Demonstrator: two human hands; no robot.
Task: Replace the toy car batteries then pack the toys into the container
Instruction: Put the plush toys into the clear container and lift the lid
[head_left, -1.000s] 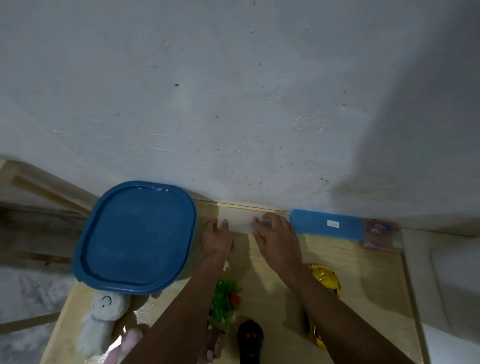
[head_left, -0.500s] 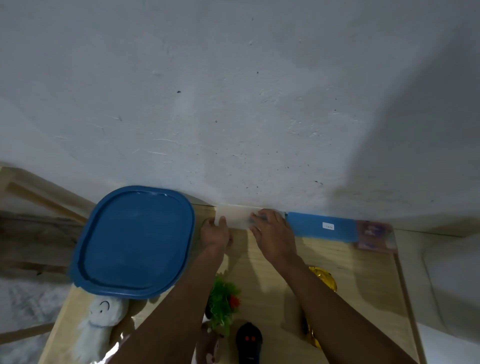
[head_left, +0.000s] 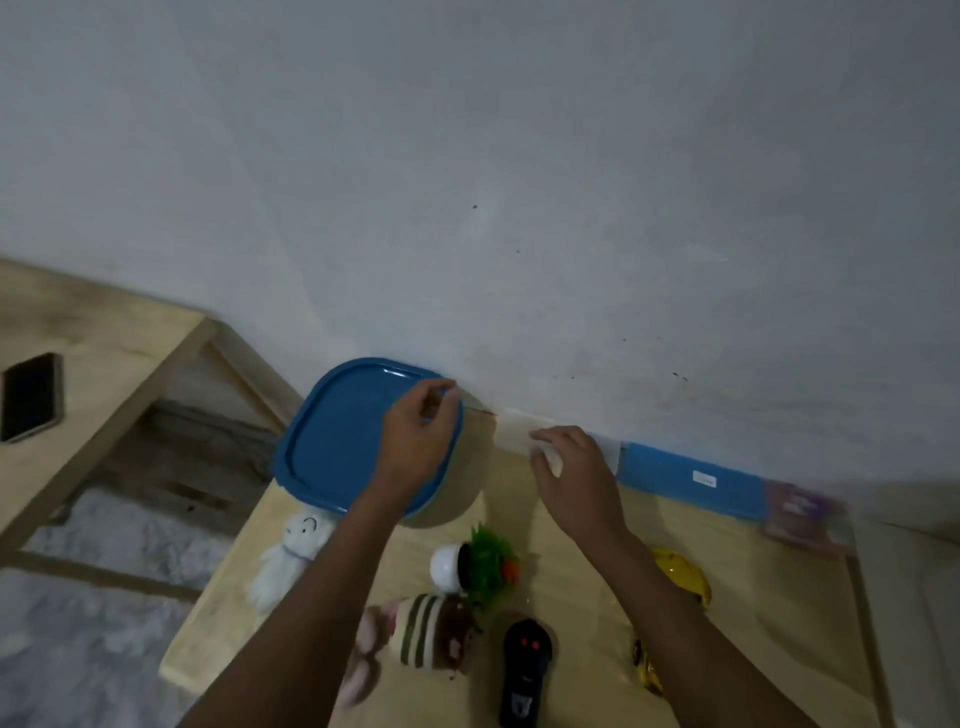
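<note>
A container with a blue lid (head_left: 337, 441) stands at the table's far left against the wall. My left hand (head_left: 421, 436) lies over the lid, its fingertips pinching the lid's far right corner. My right hand (head_left: 571, 467) has its fingers curled over the right end of a pale flat box (head_left: 511, 439) at the foot of the wall. A shiny gold toy car (head_left: 680, 577) lies by my right forearm, partly hidden. A black remote control (head_left: 524, 670) lies near the front. A white ghost plush (head_left: 291, 551), a striped plush (head_left: 431, 634) and a green plant toy (head_left: 483, 566) lie between my arms.
A long blue box (head_left: 691, 475) and a purple packet (head_left: 800, 514) lie along the wall at the right. A second wooden table at the left carries a black phone (head_left: 31, 395). The wooden table (head_left: 753, 649) ends at the left beside the ghost plush.
My left hand has left the pale box and moved left onto the blue lid's corner. My right hand stays on the box. The view has swung down and left.
</note>
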